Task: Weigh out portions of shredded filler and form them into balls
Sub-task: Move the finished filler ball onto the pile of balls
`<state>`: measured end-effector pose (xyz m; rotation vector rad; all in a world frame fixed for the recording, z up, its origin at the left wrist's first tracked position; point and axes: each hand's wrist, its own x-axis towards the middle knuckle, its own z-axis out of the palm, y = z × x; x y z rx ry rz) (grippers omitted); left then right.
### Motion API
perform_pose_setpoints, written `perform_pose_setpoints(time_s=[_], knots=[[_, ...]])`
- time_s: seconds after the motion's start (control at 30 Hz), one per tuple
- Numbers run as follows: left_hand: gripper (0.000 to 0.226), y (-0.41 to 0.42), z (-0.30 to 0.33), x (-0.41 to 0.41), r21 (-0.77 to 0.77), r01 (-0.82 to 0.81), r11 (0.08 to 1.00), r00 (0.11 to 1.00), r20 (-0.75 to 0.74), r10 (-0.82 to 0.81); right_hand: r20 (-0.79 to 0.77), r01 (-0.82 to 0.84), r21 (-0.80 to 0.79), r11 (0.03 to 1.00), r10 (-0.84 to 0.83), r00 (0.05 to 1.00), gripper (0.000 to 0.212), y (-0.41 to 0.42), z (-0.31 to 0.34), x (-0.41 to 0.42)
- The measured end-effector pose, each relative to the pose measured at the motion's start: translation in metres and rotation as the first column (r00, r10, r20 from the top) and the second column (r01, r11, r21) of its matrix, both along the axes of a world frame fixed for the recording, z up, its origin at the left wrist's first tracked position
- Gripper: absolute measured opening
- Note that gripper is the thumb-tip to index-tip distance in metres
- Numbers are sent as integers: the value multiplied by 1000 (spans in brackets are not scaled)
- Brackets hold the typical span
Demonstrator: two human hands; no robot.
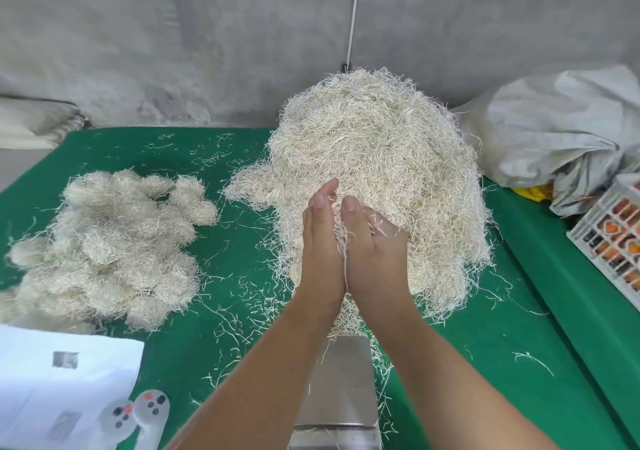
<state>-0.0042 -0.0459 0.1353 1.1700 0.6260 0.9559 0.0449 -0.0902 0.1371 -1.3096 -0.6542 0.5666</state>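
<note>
Both hands are raised together above the green felt-covered desk (221,311), palms facing each other and pressed close, fingers straight and pointing away from the person. The left hand (320,242) and the right hand (374,245) sandwich a small wad of pale shredded filler (341,233); a few strands stick out between the palms and hang down along the gap near the wrists. Most of that wad is hidden between the palms, so its shape cannot be told.

Just behind the hands lies the large heap of loose straw-coloured shredded filler (374,159), mounded high toward the grey concrete wall (207,51). To the left, well apart from the heap, sits a cluster of finished pale filler balls (110,252), packed against one another. Loose strands are scattered over the felt between the two piles.

Below the forearms stands a silver metal weighing scale (341,380), its flat platform partly covered by the arms. At the near left corner lies a white sheet of paper (62,380), with two translucent white plastic pieces with dots (138,415) beside it. On the right edge rest a crumpled grey woven sack (561,131) and a white plastic crate (613,231) with orange items showing through its grid.
</note>
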Motion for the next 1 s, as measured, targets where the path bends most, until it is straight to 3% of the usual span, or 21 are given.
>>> perform_pose_setpoints(time_s=[0.07, 0.2, 0.3, 0.37, 0.43, 0.47, 0.6, 0.67, 0.73, 0.8, 0.9, 1.0], knots=[[54, -6, -3, 0, -74, 55, 996, 998, 38, -52, 79, 1, 29, 1000, -3, 997, 43, 2, 2, 7], [48, -20, -14, 5, -75, 7, 997, 1000, -8, -7, 52, 24, -5, 1000, -24, 998, 56, 9, -7, 16], [79, -17, -15, 5, -334, 67, 940, 996, 79, -43, 91, 33, -61, 998, -28, 995, 53, 11, -22, 13], [82, -13, -17, 3, -367, 145, 919, 989, 68, -129, 197, 66, -166, 984, -32, 980, 41, 14, -35, 14], [50, -7, -26, 3, -267, 104, 958, 992, -35, -117, 230, 96, -297, 950, -26, 973, 46, 17, -39, 18], [38, -4, -30, 2, -218, 55, 974, 994, -84, -75, 175, 27, -294, 955, 26, 984, 50, 19, -40, 19], [36, 21, -48, -6, -94, -29, 995, 987, -159, 13, -110, -366, -233, 901, 350, 930, 51, 25, -51, 15], [30, 37, -56, -11, -25, -22, 999, 970, -244, 15, -125, -413, -254, 875, 393, 911, 46, 31, -61, 15], [11, 55, -71, -18, -13, 30, 999, 955, -296, -33, -126, -427, -290, 856, 408, 904, 59, 41, -70, 18], [35, 74, -85, -28, 0, 36, 999, 909, -415, -33, -116, -434, -337, 835, 421, 900, 67, 52, -75, 20], [52, 105, -104, -52, 333, 104, 937, 738, -658, 151, -111, -454, -385, 803, 448, 887, 69, 65, -77, 21], [68, 148, -104, -84, 527, 148, 837, 617, -710, 339, -80, -471, -429, 771, 487, 870, 66, 71, -81, 24]])
